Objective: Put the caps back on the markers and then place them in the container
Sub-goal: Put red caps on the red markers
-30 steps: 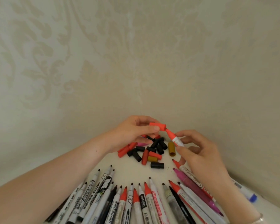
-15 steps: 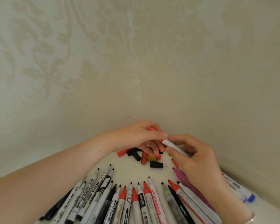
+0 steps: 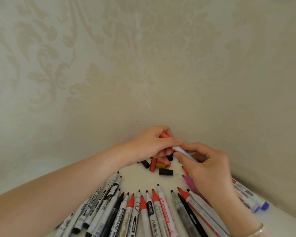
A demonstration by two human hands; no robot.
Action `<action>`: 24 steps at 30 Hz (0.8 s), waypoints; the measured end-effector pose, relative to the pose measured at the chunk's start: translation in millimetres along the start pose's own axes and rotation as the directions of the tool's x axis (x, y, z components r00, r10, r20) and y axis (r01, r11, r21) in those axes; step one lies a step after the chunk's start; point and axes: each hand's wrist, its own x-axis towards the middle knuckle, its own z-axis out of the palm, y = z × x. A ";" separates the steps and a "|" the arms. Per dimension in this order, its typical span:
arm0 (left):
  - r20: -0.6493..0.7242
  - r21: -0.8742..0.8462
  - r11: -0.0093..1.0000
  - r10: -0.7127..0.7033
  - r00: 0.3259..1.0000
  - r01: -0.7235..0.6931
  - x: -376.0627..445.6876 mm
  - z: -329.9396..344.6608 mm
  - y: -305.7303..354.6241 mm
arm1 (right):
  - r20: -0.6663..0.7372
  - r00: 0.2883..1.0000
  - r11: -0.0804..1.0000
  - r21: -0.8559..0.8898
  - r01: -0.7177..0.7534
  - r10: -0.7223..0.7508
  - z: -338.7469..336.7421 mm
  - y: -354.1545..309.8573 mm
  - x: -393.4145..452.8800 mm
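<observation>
My left hand grips a red cap that sits on the end of a white marker. My right hand pinches the marker's barrel from the other side, and the two hands meet above the table. Under them lies a small heap of loose caps, red, black and mustard, partly hidden by my fingers. A fan of uncapped markers with black and red tips lies in front of me. No container shows in the head view.
A pink marker lies under my right hand. Blue-capped markers rest at the far right. The white table meets patterned beige walls in a corner just behind the cap heap.
The red cap and the marker tip, held apart a second ago, have come together; the cap now covers the tip. Both hands have dropped lower over the cap heap.
</observation>
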 end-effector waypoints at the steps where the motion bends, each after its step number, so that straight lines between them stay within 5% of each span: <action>1: -0.001 0.001 1.000 0.003 1.000 -0.003 0.8 0.5 0.1 | -0.006 1.000 1.000 -0.003 0.001 -0.001 -0.2 -0.2 -0.3; 7: 0.004 0.028 0.999 -0.029 1.000 0.029 0.9 -4.0 -3.0 | 0.036 0.999 0.999 -0.054 0.006 -0.004 0.9 5.0 1.5; 16: 0.050 -0.006 0.998 -0.069 0.996 0.070 -12.1 -43.5 -2.1 | 0.175 0.969 0.946 -0.243 0.216 -0.176 5.7 8.8 5.3; 20: 0.059 0.183 0.976 -0.129 0.990 0.116 -27.1 -68.0 -12.3 | 0.278 0.956 0.902 -0.383 0.202 -0.096 14.4 6.0 14.5; 24: -0.008 0.465 0.878 -0.120 0.993 0.110 -39.8 -80.5 -32.4 | 0.484 0.873 0.753 -0.551 0.359 -0.061 39.7 4.3 31.4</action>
